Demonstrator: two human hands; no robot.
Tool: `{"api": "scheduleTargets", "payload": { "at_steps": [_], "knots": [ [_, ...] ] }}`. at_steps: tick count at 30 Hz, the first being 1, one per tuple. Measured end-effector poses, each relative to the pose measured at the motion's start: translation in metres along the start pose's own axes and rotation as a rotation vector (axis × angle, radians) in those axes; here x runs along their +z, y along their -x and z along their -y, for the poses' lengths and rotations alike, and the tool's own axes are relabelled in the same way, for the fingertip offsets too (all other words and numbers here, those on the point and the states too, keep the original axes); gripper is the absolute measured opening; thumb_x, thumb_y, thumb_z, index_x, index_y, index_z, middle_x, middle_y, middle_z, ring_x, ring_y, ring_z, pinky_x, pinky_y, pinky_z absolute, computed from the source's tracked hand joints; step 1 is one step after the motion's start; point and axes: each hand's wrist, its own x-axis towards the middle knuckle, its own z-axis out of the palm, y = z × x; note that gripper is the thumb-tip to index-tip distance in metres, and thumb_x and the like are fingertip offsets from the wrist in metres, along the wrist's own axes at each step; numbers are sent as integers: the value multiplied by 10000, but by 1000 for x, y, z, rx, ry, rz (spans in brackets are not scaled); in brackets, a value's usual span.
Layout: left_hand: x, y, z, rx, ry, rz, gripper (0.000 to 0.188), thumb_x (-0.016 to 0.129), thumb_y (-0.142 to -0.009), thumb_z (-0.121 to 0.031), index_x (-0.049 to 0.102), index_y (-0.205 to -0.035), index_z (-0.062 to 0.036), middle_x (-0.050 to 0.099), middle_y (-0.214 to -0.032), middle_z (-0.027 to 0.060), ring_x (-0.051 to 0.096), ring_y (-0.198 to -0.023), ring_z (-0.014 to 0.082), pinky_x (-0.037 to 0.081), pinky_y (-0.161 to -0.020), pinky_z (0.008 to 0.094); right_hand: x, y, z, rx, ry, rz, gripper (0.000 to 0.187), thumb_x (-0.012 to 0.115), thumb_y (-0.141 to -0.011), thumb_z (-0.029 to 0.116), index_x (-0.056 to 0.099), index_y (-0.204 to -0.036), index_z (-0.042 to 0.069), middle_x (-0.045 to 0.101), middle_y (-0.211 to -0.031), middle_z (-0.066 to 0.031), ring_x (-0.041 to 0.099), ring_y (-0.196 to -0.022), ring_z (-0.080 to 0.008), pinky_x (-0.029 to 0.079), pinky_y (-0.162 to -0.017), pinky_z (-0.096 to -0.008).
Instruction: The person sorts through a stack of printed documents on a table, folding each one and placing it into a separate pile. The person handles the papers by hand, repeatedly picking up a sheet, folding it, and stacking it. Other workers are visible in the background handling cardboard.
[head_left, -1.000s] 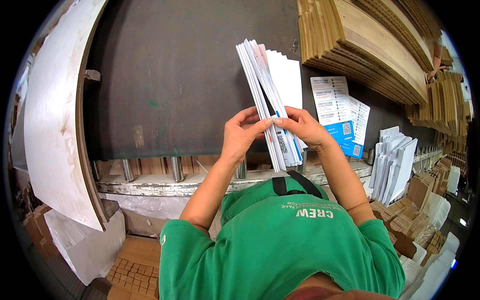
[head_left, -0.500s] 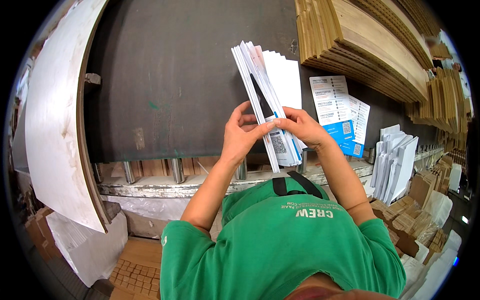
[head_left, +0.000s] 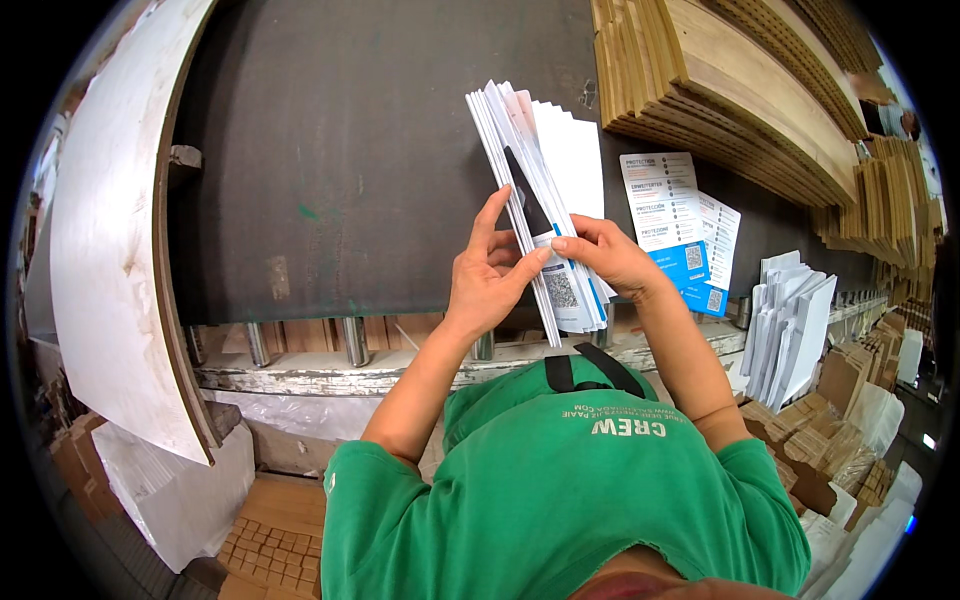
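Note:
Upright on its edge, a bundle of white booklets and folded leaflets (head_left: 515, 190) stands between my two hands above the dark belt. My left hand (head_left: 487, 275) wraps its left side, thumb on the near face, forefinger stretched up along the outer booklet. From the right, my right hand (head_left: 607, 255) grips the same bundle, its thumb pressed on a leaflet with a square code (head_left: 562, 290). The bundle's sheets fan apart toward the far end, with a dark gap inside. Some of the fingers are hidden behind the paper.
Blue-and-white printed cards (head_left: 665, 205) lie overlapping on the belt (head_left: 370, 150) to the right. Stacked wooden boards (head_left: 740, 90) stand at the far right, and white folded papers (head_left: 790, 325) stand below them. A long pale panel (head_left: 120, 220) borders the left. Metal rollers (head_left: 356, 340) line the near edge.
My left forefinger has straightened and moved up along the outer booklet. The bundle has shifted very slightly; my right hand stays almost where it was.

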Motion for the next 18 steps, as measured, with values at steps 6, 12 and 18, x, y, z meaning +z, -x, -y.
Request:
{"api": "scheduleTargets", "payload": {
  "at_steps": [6, 12, 18],
  "knots": [
    [1, -1, 2, 11, -22, -17, 721, 706, -811, -147, 311, -1414, -144, 599, -1019, 151, 624, -866, 144, 547, -642, 260, -1, -1, -2, 3, 17, -7, 422, 648, -852, 274, 574, -1152, -15, 622, -1018, -59, 540, -931, -98, 437, -841, -245],
    [-5, 1, 2, 13, -80, 11, 605, 629, -848, -117, 365, -1393, -133, 601, -1020, 120, 595, -810, 103, 495, -671, 234, -1, -1, -1, 29, 5, -15, 427, 655, -848, 274, 578, -1159, -9, 620, -1003, -54, 537, -914, -95, 439, -829, -243],
    [-7, -5, 6, -73, -225, -139, 437, 611, -863, -206, 480, -1263, -89, 635, -902, 99, 573, -764, 98, 458, -674, 250, 1, -3, -3, 4, 37, -21, 453, 675, -834, 312, 589, -1148, -2, 616, -979, -42, 525, -902, -92, 436, -817, -243]
  ]
}}
